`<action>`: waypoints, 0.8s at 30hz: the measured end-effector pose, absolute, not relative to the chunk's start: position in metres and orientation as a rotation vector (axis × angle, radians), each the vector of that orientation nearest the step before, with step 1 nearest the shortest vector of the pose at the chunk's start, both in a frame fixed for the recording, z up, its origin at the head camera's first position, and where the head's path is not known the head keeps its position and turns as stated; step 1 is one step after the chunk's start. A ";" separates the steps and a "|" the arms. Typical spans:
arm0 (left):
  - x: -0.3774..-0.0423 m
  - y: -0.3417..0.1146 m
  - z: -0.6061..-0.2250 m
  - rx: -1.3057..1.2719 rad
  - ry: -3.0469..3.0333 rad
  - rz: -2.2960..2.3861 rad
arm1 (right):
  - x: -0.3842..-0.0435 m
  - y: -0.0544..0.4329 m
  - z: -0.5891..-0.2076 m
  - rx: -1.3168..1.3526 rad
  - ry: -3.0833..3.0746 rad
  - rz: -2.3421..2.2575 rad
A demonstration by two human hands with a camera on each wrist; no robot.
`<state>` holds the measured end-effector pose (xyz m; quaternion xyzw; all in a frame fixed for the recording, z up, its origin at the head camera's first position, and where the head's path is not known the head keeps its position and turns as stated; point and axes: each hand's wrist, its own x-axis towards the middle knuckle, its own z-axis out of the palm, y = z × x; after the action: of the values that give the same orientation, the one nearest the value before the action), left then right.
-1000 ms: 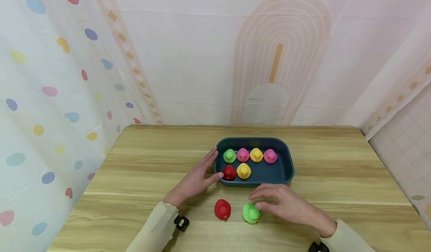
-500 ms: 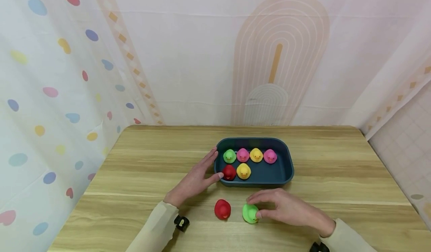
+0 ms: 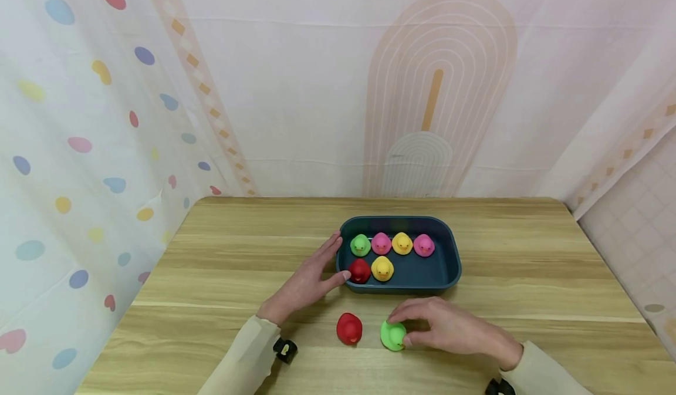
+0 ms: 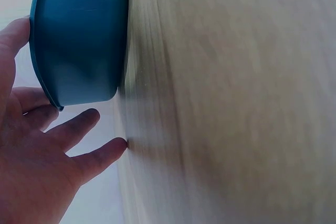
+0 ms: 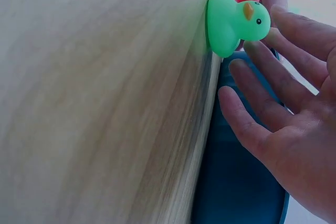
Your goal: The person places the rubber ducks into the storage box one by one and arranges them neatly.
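My right hand is over a green rubber duck on the table. Its thumb and index finger lie on either side of the duck, fingertips right at its head, while the other fingers spread loosely in the right wrist view. To the left of that duck sits a red rubber duck. My left hand rests with extended fingers against the left end of a dark blue tray; the left wrist view has fingertips at the tray's rim. Neither loose duck is lifted.
Inside the tray, a back row holds a green duck, two pink ducks and a yellow duck. In front are a red duck and another yellow duck. A patterned curtain hangs behind the wooden table.
My right hand has come down and nearer to the green duck, its thumb moving from beside the duck to its near side. The left hand, tray and other ducks stay in place.
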<state>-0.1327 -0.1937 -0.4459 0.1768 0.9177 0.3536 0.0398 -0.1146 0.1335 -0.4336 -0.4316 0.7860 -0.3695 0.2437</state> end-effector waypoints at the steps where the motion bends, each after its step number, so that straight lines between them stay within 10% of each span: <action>1: -0.133 -0.194 -0.446 0.542 2.812 1.083 | -0.115 0.133 -0.434 -1.179 2.148 -1.006; 24: -0.134 -0.193 -0.446 0.540 2.813 1.069 | -0.112 0.127 -0.433 -1.188 2.182 -0.970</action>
<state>-0.1337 -0.1933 -0.4464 0.1765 0.9193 0.3494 0.0418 -0.1125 0.1273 -0.4332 -0.4328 0.7953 -0.3535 0.2350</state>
